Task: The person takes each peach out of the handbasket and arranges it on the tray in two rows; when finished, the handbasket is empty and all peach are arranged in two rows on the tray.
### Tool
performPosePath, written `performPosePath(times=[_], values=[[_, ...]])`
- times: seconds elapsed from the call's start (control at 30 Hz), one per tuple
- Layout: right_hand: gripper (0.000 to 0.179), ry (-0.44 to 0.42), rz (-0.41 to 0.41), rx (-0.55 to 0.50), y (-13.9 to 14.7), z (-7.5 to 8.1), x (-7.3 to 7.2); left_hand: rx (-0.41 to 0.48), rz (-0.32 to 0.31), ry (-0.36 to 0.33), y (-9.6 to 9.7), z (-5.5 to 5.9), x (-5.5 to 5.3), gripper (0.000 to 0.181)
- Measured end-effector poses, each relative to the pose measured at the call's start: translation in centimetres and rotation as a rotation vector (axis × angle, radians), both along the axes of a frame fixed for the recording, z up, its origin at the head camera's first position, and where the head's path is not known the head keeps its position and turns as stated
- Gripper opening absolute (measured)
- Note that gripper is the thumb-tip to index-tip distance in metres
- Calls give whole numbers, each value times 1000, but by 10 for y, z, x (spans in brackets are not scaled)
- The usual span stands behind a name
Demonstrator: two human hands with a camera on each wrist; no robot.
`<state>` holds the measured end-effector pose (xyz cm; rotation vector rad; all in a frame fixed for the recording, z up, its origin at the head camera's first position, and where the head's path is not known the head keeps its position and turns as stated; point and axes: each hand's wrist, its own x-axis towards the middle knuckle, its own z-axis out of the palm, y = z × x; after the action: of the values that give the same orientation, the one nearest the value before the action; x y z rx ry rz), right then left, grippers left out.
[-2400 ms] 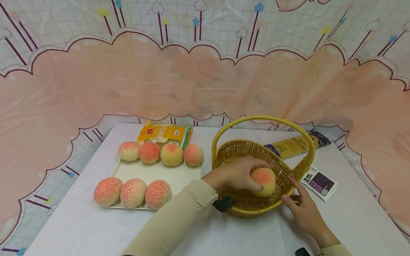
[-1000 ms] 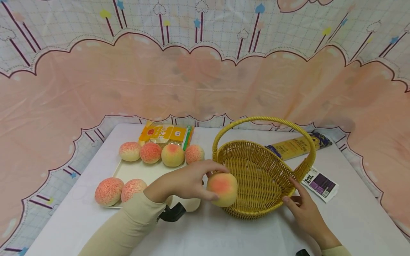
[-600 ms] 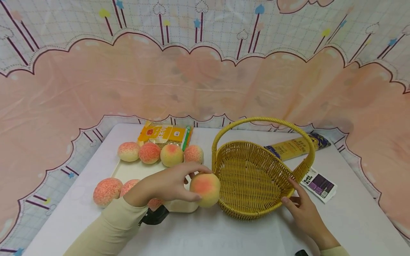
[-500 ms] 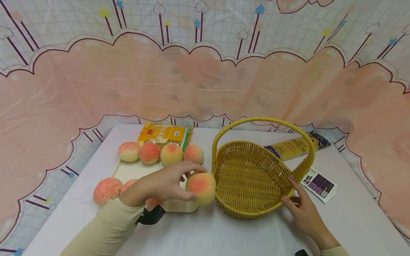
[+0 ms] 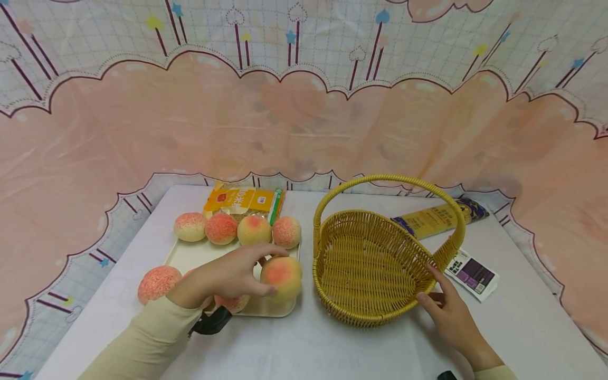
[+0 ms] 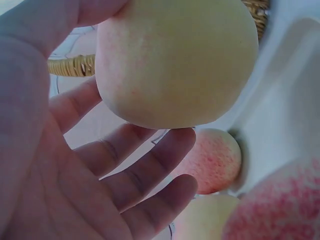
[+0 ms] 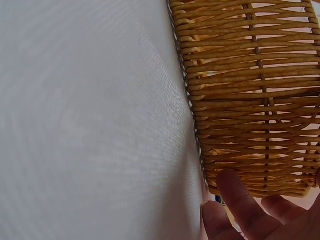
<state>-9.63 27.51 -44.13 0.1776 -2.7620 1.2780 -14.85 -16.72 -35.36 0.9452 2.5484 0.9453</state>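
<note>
A yellow-and-pink peach (image 5: 283, 277) is in my left hand (image 5: 225, 274), over the front right of the white tray (image 5: 190, 252). In the left wrist view, thumb and fingers curl round the peach (image 6: 175, 65). Several peaches line the tray's back edge, one being the pink peach (image 5: 286, 232) at the right end. Along the front edge sit more peaches, such as the speckled peach (image 5: 159, 284), partly hidden by my left arm. My right hand (image 5: 446, 316) holds the rim of the yellow wicker basket (image 5: 366, 269), its fingers against the woven wall (image 7: 250, 100). Nothing lies inside the basket.
Behind the tray lies an orange food packet (image 5: 244, 200). A gold-and-blue packet (image 5: 432, 219) rests behind the basket, and a white-and-purple packet (image 5: 475, 274) to its right. The basket's tall arched handle (image 5: 389, 178) rises above it. A patterned curtain (image 5: 304, 126) hangs behind the table.
My left hand has carried the peach out of the basket and leftward over the tray. The right hand has stayed at the basket's rim.
</note>
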Motion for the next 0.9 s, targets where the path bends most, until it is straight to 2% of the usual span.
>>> performPosePath(times=[0.23, 0.47, 0.9], values=[[65, -18, 0, -1, 2, -1, 0, -2, -1, -22, -2, -7, -4, 60], [65, -15, 6, -10, 2, -1, 0, -12, -27, -26, -4, -14, -7, 58], [65, -6, 7, -14, 3, -3, 0, -100, -32, -32, -2, -24, -8, 58]])
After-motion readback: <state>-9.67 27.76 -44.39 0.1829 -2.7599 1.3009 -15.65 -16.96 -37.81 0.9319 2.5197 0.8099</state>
